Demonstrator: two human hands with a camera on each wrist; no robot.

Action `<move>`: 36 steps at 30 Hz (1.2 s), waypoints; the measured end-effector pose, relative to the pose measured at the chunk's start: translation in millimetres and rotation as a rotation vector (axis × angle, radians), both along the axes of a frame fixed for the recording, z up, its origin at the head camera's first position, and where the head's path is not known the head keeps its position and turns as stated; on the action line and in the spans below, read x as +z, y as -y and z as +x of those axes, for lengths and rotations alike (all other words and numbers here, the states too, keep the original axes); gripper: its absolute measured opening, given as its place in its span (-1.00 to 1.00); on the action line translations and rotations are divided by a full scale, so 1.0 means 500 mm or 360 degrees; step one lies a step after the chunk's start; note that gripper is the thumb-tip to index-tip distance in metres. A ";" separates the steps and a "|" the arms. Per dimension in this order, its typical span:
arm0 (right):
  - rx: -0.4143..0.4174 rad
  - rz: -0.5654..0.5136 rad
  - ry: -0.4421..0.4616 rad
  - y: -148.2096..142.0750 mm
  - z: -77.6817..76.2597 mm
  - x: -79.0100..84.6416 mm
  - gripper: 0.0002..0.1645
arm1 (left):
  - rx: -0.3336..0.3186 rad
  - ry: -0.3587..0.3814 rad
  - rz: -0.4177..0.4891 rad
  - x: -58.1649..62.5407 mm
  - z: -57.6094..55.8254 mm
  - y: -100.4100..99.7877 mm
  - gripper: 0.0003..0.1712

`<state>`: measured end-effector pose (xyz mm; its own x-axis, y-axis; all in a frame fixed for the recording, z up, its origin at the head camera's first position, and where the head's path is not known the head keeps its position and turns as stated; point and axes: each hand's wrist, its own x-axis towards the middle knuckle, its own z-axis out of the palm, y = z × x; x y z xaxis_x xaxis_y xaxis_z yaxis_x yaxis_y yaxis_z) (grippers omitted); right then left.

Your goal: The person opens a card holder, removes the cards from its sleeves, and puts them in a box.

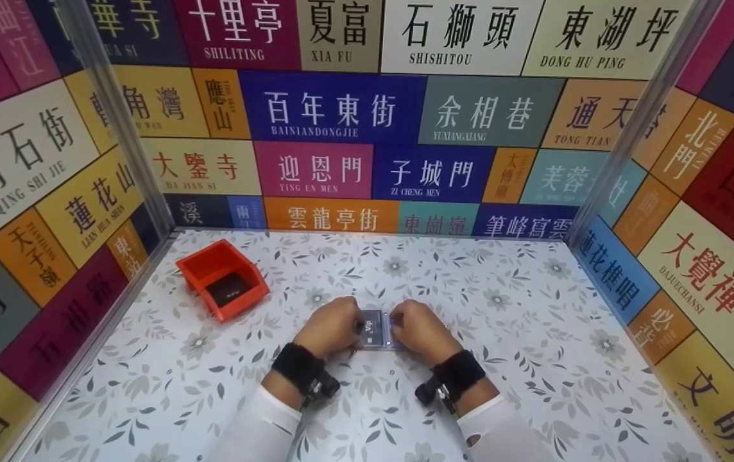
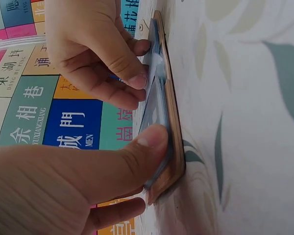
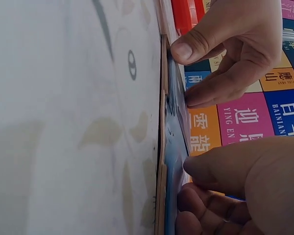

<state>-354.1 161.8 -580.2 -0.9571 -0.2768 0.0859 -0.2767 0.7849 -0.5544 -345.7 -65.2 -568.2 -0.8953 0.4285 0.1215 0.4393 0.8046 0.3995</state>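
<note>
A dark grey stack of thin cards (image 1: 372,328) with white print lies on a thin brown-edged base (image 2: 174,161), close to the table. My left hand (image 1: 332,330) grips the stack at its left end; in the left wrist view its thumb (image 2: 154,137) presses on the top. At the right end, a clear bluish plastic piece (image 3: 174,142) shows beside the stack. My right hand (image 1: 423,330) has its fingers curled at that piece, thumb and fingertips together at its edge. Its fingertips partly hide the piece, so I cannot tell its exact shape.
An orange-red open bin (image 1: 222,279) stands at the back left, with a dark flat piece (image 1: 232,292) bearing white marks inside. The white table (image 1: 534,385) has a leaf and flower pattern. Panels of coloured signs (image 1: 341,106) enclose the back and both sides.
</note>
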 end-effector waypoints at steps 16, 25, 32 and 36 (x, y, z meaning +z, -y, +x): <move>-0.0032 -0.0121 0.0062 -0.002 -0.007 -0.007 -0.78 | -0.0032 0.0085 0.0078 -0.003 -0.002 0.001 -0.65; -0.0176 -0.0394 0.0242 0.003 -0.006 0.000 -0.61 | -0.0055 0.0030 0.0060 -0.008 -0.001 -0.003 -0.65; -0.0255 -0.0617 0.0299 0.009 -0.009 -0.005 -0.58 | -0.0029 -0.0003 0.0042 -0.009 0.001 -0.006 -0.63; -0.0258 -0.0685 0.0267 0.012 -0.008 -0.007 -0.57 | -0.0017 -0.0006 0.0031 -0.010 0.001 -0.008 -0.63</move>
<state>-358.2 155.6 -583.7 -0.9954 -0.0961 0.0009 -0.0491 0.5004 -0.8644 -345.3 -61.2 -573.2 -0.8901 0.4357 0.1334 0.4496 0.7920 0.4131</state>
